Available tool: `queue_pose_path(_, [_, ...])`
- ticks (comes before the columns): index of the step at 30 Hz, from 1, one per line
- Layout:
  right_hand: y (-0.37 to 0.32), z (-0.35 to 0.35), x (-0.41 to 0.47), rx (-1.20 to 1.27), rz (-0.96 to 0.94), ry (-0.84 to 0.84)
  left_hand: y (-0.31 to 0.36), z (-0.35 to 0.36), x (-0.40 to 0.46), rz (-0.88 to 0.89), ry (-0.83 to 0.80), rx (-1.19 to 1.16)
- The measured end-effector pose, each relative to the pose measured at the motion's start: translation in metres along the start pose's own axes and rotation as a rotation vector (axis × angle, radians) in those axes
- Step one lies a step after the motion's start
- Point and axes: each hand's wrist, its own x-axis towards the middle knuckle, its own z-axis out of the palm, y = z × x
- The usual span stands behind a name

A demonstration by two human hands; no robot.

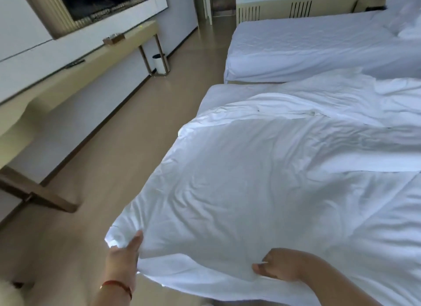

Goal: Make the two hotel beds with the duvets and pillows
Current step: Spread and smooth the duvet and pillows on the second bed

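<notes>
The white duvet [262, 191] lies rumpled and creased across the near bed [211, 96], its near corner lifted off the mattress and bunched in my grip. Beyond the near bed, the far bed [296, 48] shows a smooth white sheet, with crumpled white bedding [403, 16] heaped at its head.

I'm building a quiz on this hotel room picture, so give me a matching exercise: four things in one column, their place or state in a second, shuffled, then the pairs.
Things:
1. duvet
2. far bed
3. waste bin
4. left hand

Places or states:
A. on the floor under the end of the desk
B. gripping the duvet's corner
C. rumpled across the near bed
D. covered only by a smooth sheet, bedding piled at its head

Pairs: 1-C, 2-D, 3-A, 4-B
</notes>
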Motion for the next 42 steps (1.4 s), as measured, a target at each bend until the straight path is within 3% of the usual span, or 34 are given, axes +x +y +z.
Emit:
queue_pose_path(5, [0.016, -0.016, -0.004, 0.059, 0.011, 0.080, 0.013, 0.029, 0.005, 0.040, 0.128, 0.139])
queue_pose_path(9, [0.033, -0.027, 0.000, 0.179, 0.049, 0.163, 0.041, 0.053, 0.021, 0.088, 0.073, 0.192])
queue_pose_path(12, [0.046, -0.040, 0.014, 0.226, 0.151, 0.256, 0.062, 0.078, 0.036, 0.228, 0.015, 0.415])
queue_pose_path(14, [0.051, -0.054, 0.031, 0.223, 0.220, 0.349, 0.076, 0.101, 0.049, 0.329, -0.127, 0.469])
queue_pose_path(16, [0.046, -0.071, 0.052, 0.258, 0.289, 0.458, 0.093, 0.129, 0.063, 0.378, -0.368, 0.507])
queue_pose_path(19, [0.024, -0.100, 0.085, 0.527, 0.305, 0.604, 0.119, 0.162, 0.083, 0.368, -0.547, 0.505])
queue_pose_path(21, [0.005, -0.115, 0.110, 0.561, 0.291, 0.675, 0.133, 0.166, 0.105, 0.435, -0.422, 0.408])
queue_pose_path(23, [-0.019, -0.121, 0.139, 0.537, 0.256, 0.689, 0.138, 0.154, 0.137, 0.493, -0.186, 0.439])
queue_pose_path(25, [-0.047, -0.116, 0.165, 0.576, 0.193, 0.654, 0.123, 0.134, 0.181, 0.375, -0.019, 0.568])
queue_pose_path(27, [-0.073, -0.107, 0.188, 0.583, 0.140, 0.621, 0.089, 0.113, 0.221, 0.033, 0.045, 0.630])
queue_pose_path(29, [-0.091, -0.099, 0.206, 0.440, 0.124, 0.594, 0.055, 0.096, 0.238, -0.291, 0.021, 0.499])
queue_pose_path(31, [-0.098, -0.094, 0.220, 0.325, 0.138, 0.558, 0.032, 0.089, 0.237, -0.425, -0.079, 0.357])
queue_pose_path(34, [-0.107, -0.090, 0.231, 0.444, 0.133, 0.470, 0.015, 0.089, 0.236, -0.456, -0.112, 0.100])
queue_pose_path(36, [-0.115, -0.088, 0.228, 0.582, 0.042, 0.414, 0.015, 0.084, 0.238, -0.396, -0.096, 0.092])
queue_pose_path(39, [-0.132, -0.079, 0.209, 0.608, -0.025, 0.213, 0.028, 0.048, 0.231, -0.294, -0.052, 0.308])
queue_pose_path(42, [-0.153, -0.066, 0.196, 0.286, -0.085, -0.090, 0.035, -0.008, 0.221, -0.190, -0.063, 0.568])
